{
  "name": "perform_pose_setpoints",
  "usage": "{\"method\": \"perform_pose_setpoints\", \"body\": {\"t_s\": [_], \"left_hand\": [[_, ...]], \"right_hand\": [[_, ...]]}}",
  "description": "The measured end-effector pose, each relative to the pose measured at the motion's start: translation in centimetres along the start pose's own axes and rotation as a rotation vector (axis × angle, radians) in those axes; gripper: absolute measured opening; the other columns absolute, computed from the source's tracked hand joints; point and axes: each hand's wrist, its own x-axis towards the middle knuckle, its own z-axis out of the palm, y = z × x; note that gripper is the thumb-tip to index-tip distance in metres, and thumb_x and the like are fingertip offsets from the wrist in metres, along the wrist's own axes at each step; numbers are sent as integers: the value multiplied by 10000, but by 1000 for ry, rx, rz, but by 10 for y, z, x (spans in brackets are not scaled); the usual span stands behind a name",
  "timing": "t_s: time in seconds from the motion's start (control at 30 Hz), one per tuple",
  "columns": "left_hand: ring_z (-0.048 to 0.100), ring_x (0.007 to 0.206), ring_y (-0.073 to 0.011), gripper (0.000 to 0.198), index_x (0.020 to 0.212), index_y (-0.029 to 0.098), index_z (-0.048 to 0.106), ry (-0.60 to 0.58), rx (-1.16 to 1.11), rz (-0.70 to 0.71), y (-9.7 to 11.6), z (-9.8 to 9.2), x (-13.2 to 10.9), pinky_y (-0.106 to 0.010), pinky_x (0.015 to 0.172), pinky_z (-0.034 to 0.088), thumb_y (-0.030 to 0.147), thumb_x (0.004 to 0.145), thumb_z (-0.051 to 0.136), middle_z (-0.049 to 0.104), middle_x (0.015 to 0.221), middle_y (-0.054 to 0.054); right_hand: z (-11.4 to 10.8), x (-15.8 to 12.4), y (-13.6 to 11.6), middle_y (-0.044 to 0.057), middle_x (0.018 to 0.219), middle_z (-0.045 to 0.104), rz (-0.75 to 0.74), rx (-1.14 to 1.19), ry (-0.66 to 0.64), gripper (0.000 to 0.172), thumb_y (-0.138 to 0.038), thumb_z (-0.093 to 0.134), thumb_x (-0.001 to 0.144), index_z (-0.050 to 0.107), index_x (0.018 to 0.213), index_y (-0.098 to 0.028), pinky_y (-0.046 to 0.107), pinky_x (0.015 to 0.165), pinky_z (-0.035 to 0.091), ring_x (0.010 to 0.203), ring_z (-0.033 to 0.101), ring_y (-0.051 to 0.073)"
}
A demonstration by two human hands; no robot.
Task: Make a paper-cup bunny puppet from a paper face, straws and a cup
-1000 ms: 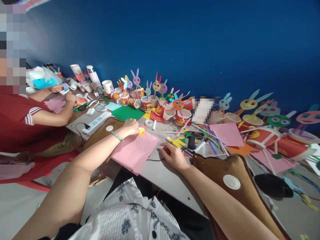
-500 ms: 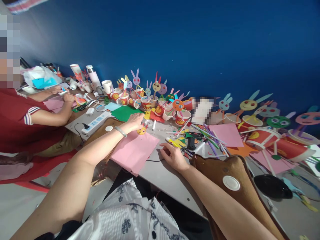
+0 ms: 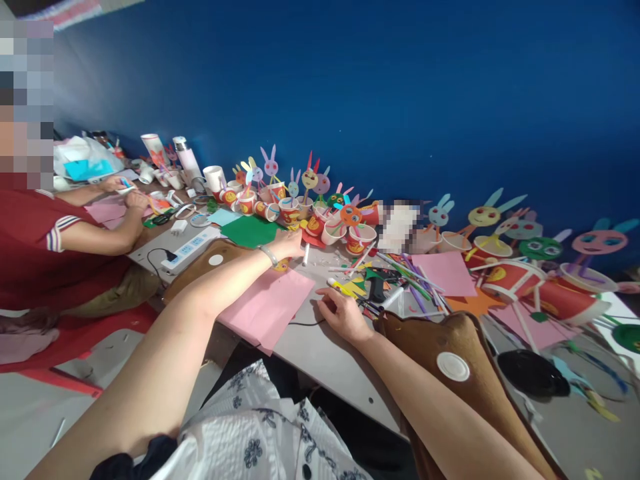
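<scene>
My left hand (image 3: 289, 245), with a bracelet at the wrist, reaches across the green paper's (image 3: 250, 230) right end toward a red paper piece (image 3: 314, 241). Its fingers look stretched out; whatever lies beneath them is hidden. A yellow paper rabbit face (image 3: 281, 265) lies partly covered below that wrist, at the top of a pink paper stack (image 3: 270, 300). My right hand (image 3: 345, 313) rests on the table, fingers loosely bent and apart, nothing in them. Just beyond it lie a yellow pen-like tube (image 3: 341, 287) and scissors (image 3: 370, 307). A short white stick (image 3: 306, 255) lies near my left fingers.
Paper rabbits in red-and-white cups (image 3: 360, 239) line the blue wall (image 3: 320, 87). Brown cushions (image 3: 440, 347) lie at the table edge. A power strip (image 3: 193, 250) is at left, near a co-worker in a red shirt (image 3: 75, 247). Paper scraps and coloured sticks (image 3: 420, 287) lie at right.
My left hand has moved right, from the green and yellow paper to over the spot where a white ring showed, now hidden. My right hand stays in place. The view has shifted slightly.
</scene>
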Motion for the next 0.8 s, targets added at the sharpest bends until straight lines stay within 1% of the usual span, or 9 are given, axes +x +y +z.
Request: {"method": "perform_pose_setpoints", "body": {"t_s": [0.1, 0.2, 0.27, 0.33, 0.4, 0.47, 0.57, 0.63, 0.8], "left_hand": [[651, 1155, -340, 521, 1212, 168, 566, 36, -17, -41, -4, 0, 5, -401, 946, 485, 381, 748, 671, 700, 1208, -166], [682, 1092, -331, 466, 1206, 171, 567, 85, -45, -75, -11, 1, 6, -384, 860, 517, 396, 801, 614, 712, 1175, -157], [691, 1068, -318, 457, 1219, 171, 561, 126, -65, -69, -17, 5, 6, -373, 839, 524, 408, 829, 591, 710, 1180, -149], [690, 1064, -297, 451, 1233, 176, 554, 168, -85, -29, -22, 12, 3, -362, 860, 523, 395, 841, 595, 709, 1185, -131], [665, 1125, -281, 444, 1246, 187, 549, 220, -103, 35, -26, 20, 0, -358, 932, 504, 364, 844, 614, 683, 1250, -119], [621, 1203, -292, 439, 1264, 175, 542, 280, -118, 86, -30, 28, -3, -376, 1000, 474, 336, 861, 614, 636, 1324, -140], [584, 1250, -300, 442, 1299, 160, 528, 348, -143, 147, -34, 38, -6, -397, 1051, 441, 298, 887, 607, 594, 1364, -164], [589, 1239, -287, 442, 1311, 157, 519, 375, -166, 179, -36, 41, -6, -390, 1054, 442, 292, 899, 606, 598, 1349, -160], [612, 1190, -222, 395, 1298, 116, 506, 412, -222, 202, -44, 46, -4, -315, 1005, 485, 303, 952, 550, 624, 1271, -156]], "right_hand": [[0, 0, 1, -2, 699, 662, -10, -5, 6, 178, -206, 568, 903, 656, 1058, -201, 265, 609, 438, 596, 598, 150], [1, 0, 1, -3, 692, 658, -12, 2, 3, 184, -204, 566, 903, 657, 1063, -204, 265, 604, 435, 592, 596, 150], [1, 0, 0, -5, 687, 653, -7, 5, 3, 186, -207, 564, 905, 657, 1066, -204, 263, 604, 436, 590, 596, 148], [1, 0, 0, -5, 686, 652, -2, 0, 3, 182, -214, 564, 908, 660, 1062, -202, 261, 604, 434, 586, 593, 147], [1, 0, -1, -2, 691, 656, -3, -6, 3, 178, -221, 564, 909, 662, 1056, -200, 260, 604, 432, 584, 590, 146], [1, 0, -1, 2, 696, 659, -5, -7, 2, 177, -225, 561, 909, 663, 1051, -199, 261, 603, 431, 583, 589, 146], [1, 1, 0, 3, 686, 656, -3, -2, -1, 178, -226, 553, 906, 662, 1043, -194, 263, 596, 428, 569, 580, 146], [1, 2, 0, 3, 680, 654, 0, 1, -5, 180, -229, 547, 907, 662, 1041, -192, 263, 590, 425, 564, 576, 146], [1, 2, 1, 2, 670, 645, -1, -9, -9, 167, -236, 554, 907, 667, 1025, -196, 267, 597, 424, 578, 580, 152]]}}
